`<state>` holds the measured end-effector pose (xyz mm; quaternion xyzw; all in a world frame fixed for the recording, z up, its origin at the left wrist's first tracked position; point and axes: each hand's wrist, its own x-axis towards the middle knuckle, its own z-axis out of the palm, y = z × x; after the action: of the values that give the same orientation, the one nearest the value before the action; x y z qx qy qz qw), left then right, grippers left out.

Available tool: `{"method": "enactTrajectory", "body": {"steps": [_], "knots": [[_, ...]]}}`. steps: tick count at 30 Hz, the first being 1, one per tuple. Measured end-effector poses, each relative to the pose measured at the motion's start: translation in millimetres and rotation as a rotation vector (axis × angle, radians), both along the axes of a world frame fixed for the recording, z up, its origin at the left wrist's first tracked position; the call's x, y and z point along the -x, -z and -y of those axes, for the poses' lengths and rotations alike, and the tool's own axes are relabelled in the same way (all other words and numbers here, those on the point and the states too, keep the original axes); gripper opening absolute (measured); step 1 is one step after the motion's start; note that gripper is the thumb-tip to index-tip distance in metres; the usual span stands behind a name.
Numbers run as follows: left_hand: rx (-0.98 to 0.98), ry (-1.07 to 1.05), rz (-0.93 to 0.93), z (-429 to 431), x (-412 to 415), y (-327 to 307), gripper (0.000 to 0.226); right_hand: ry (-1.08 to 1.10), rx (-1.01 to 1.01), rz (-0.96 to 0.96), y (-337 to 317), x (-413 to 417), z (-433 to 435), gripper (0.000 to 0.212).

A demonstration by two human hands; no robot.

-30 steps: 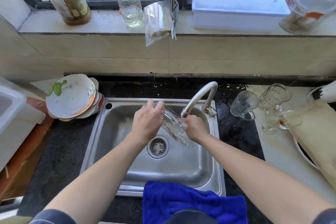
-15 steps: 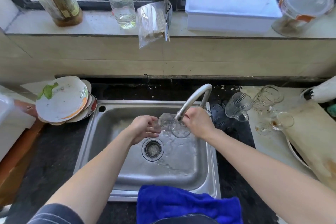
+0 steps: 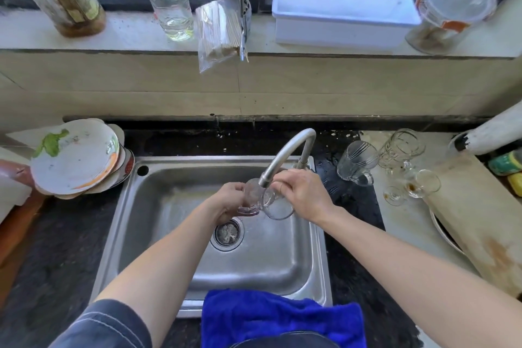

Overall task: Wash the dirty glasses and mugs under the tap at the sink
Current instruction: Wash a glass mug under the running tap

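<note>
The glass point(image 3: 265, 202) lies tilted on its side at the centre of the frame, right under the mouth of the tap point(image 3: 288, 150) and above the sink point(image 3: 158, 223), just beyond the drain. The left hand point(image 3: 230, 200) grips its base end, fingers curled round it. The right hand point(image 3: 305, 195) holds the rim end, fingers curled on the upper edge beside the spout. Whether water is running cannot be made out.

The step in hand looks like the rinse of this one glass. The next move likely calls for turning it so water reaches inside and out, with a firm hold, since wet glass slips.

At centre right, other mugs and glasses point(image 3: 357, 162) stand on the pale surface point(image 3: 409, 223), one with brown dregs. A blue cloth point(image 3: 282, 319) drapes over the sink's near edge, and plates point(image 3: 76, 158) are stacked at the left.
</note>
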<state>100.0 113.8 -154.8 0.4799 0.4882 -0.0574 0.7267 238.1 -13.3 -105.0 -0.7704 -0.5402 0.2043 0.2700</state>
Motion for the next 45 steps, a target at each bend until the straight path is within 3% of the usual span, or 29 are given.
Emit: {"method": "enactTrajectory", "body": {"steps": [2,4,7,10,12,15,19,21,24,27,31,33,37,42,45], "knots": [[0.062,-0.073,0.025,-0.9,0.8,0.8,0.019,0.125,0.002,-0.177,-1.4,-0.5,-3.8,0.015],[0.096,-0.177,0.050,-1.0,1.6,2.5,0.015,0.220,0.038,-0.268,-0.9,-1.1,-2.4,0.030],[0.037,-0.300,0.050,-3.1,3.6,3.2,0.024,0.149,-0.099,0.069,-2.8,2.7,15.0,0.026],[-0.082,-0.332,0.022,-6.7,4.9,3.4,0.036,-0.118,-0.261,0.373,-1.0,10.4,28.4,0.024],[-0.157,-0.288,0.019,-6.5,2.3,4.3,0.039,-0.286,-0.068,0.381,5.2,17.3,21.8,0.038],[-0.278,-0.180,-0.009,-4.3,-2.9,0.2,0.047,-0.318,0.198,0.397,14.7,23.0,-1.3,0.046],[-0.321,-0.226,-0.025,-15.3,4.3,-2.3,0.044,-0.368,0.125,0.395,19.9,21.1,-4.8,0.056],[-0.331,-0.202,-0.011,-16.5,4.4,-6.3,0.043,-0.395,0.080,0.417,22.7,21.4,0.1,0.049],[-0.220,-0.177,-0.006,-11.6,4.4,-9.7,0.032,-0.313,0.126,0.410,24.5,24.3,-3.3,0.029],[0.059,-0.240,0.046,-16.2,13.2,-7.2,0.014,-0.346,0.093,0.438,22.0,25.6,-1.0,0.021],[0.266,-0.130,0.073,-19.6,13.8,2.6,0.041,-0.492,0.041,0.529,17.7,31.4,6.6,0.019],[0.245,-0.084,0.047,-15.1,9.4,6.2,0.050,-0.527,0.021,0.523,16.0,34.9,5.0,0.020],[0.207,-0.206,0.074,-12.9,11.4,11.9,0.040,-0.484,-0.040,0.473,16.2,29.7,16.9,0.024],[0.108,-0.287,0.025,-8.6,-1.5,10.9,0.030,-0.472,0.134,0.505,18.6,33.5,-0.3,0.035],[0.032,-0.360,-0.031,-25.2,11.5,15.8,0.025,-0.499,0.019,0.379,13.5,26.9,10.1,0.037]]}}
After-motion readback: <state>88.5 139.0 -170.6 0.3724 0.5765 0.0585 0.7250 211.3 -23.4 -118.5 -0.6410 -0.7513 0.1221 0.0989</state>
